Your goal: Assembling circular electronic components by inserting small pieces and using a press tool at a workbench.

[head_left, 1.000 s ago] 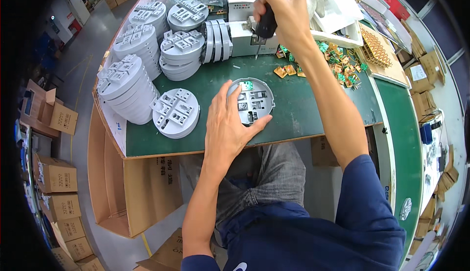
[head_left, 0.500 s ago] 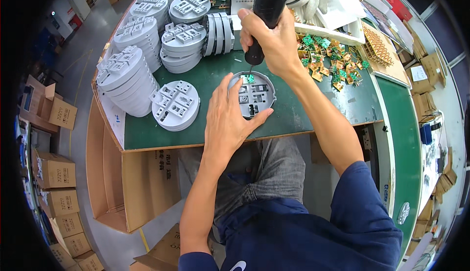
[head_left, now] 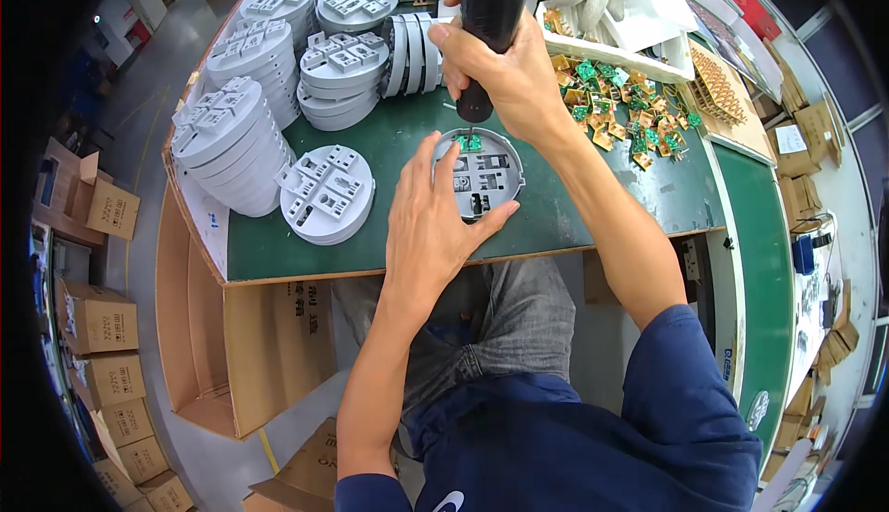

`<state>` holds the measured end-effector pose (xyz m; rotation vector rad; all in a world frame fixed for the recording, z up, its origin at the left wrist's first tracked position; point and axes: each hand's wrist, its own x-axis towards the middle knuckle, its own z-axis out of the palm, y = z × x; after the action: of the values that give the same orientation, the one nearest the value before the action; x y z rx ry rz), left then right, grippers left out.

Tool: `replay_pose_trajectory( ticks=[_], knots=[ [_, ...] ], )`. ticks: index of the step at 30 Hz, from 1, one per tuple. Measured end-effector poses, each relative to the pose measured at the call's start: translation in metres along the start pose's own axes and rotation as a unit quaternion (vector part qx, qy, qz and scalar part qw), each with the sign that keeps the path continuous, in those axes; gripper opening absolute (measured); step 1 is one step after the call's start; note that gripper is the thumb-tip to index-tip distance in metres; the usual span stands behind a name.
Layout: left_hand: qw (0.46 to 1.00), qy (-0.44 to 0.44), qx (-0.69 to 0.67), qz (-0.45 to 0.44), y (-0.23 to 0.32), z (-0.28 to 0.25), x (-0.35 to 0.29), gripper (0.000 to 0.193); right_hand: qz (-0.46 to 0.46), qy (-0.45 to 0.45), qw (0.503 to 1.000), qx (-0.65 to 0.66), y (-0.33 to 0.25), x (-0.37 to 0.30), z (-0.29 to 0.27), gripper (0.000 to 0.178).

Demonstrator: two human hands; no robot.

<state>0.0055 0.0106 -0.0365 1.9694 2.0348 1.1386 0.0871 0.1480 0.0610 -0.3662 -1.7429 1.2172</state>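
A round grey plastic housing (head_left: 503, 199) lies open side up on the green tabletop, and its inside shows raised blocks and slots. A small green circuit board (head_left: 469, 143) sits in its far part. My left hand (head_left: 431, 206) braces the housing's left and near rim between spread thumb and fingers. My right hand (head_left: 505, 72) is wrapped round a black electric screwdriver (head_left: 495, 7), held upright. Its bit points down at the green board and appears to touch it; whether a screw is under the tip is too small to tell.
Stacks of grey round housings (head_left: 227, 142) fill the table's left side, with a short stack (head_left: 326, 195) nearer me. Small brass-and-green parts (head_left: 630, 109) lie heaped at the right, beside a white foam tray (head_left: 639, 63) with gloves. An open cardboard box (head_left: 278, 355) stands below the table's left edge.
The screwdriver and my right hand have shifted slightly left, with the bit now over the green board. My left hand stays on the housing. The whole view has moved a little.
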Motion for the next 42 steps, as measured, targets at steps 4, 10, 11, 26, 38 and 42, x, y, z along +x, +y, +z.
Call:
replay_pose_trajectory(
  ticks=[4, 10, 11, 26, 38, 42],
  knots=[
    [1.0, 0.006, -0.013, -0.006, -0.001, 0.0, 0.0, 0.085, 0.009, 0.0, 1.0, 0.007, 0.002, 0.001, 0.003, 0.035],
    [0.998, 0.057, -0.019, 0.02, -0.003, 0.002, -0.002, 0.083, 0.014, 0.02, 1.0, 0.019, -0.002, 0.006, 0.001, 0.04],
    [0.996, 0.077, -0.019, 0.034, -0.005, -0.001, -0.005, 0.082, 0.019, 0.028, 0.999, 0.012, -0.004, 0.007, 0.002, 0.045],
    [0.94, 0.229, 0.185, -0.174, -0.057, -0.052, -0.029, 0.096, -0.031, 0.06, 0.982, -0.177, -0.011, -0.009, -0.001, 0.049],
    [0.938, 0.331, 0.102, 0.015, -0.053, -0.05, -0.033, 0.1, -0.096, -0.115, 0.829, -0.539, 0.032, -0.124, -0.021, 0.05],
    [0.911, 0.376, 0.114, 0.126, -0.062, -0.047, -0.039, 0.1, 0.161, 0.142, 0.891, -0.4, -0.006, -0.124, -0.071, 0.038]
  ],
)
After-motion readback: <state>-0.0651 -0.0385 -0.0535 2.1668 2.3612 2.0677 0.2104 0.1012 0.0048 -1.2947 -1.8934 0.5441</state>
